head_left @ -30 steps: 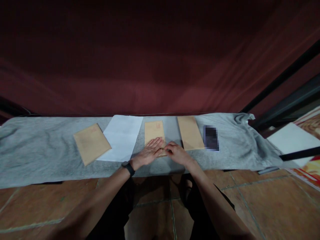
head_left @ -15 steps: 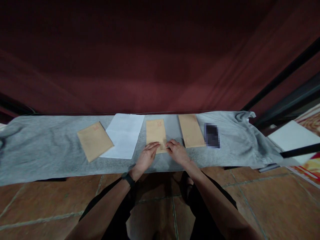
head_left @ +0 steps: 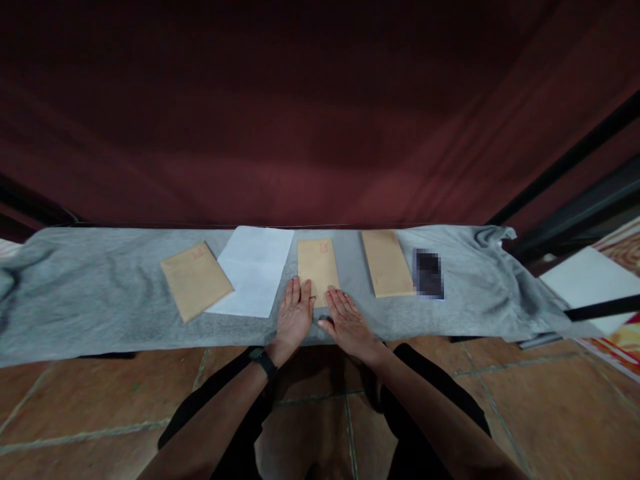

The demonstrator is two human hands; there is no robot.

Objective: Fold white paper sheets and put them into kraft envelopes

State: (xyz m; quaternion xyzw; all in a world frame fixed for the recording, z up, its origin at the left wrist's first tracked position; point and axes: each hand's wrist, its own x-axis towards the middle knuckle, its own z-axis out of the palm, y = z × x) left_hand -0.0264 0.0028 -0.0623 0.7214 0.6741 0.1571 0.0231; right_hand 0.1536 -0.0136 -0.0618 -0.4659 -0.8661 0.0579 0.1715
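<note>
A small brown envelope [head_left: 318, 261] with a red mark near its top lies upright on the grey cloth [head_left: 125, 293] in front of me. My left hand [head_left: 295, 313] is flat with outstretched fingers over the envelope's lower left edge. Over its lower right corner rests my right hand [head_left: 349, 323], palm down, fingers extended and thumb apart. Neither hand grips anything. White paper [head_left: 253, 270] lies to the left, partly under a squarish brown envelope [head_left: 197, 280]. Right of my hands are a longer brown envelope or stack [head_left: 387, 263] and a dark, pixelated item [head_left: 429, 273].
A dark red surface [head_left: 320, 187] rises behind the cloth-covered bench. Dark bars [head_left: 565, 160] cross the right side, near a white panel [head_left: 590, 283] and a colourful printed sheet [head_left: 625, 340]. Brown floor tiles [head_left: 100, 393] show below.
Both hands have gone from bent, pinching fingers at the envelope's lower part to flat, stretched fingers. My left hand is turned more upward. The whole view has shifted slightly.
</note>
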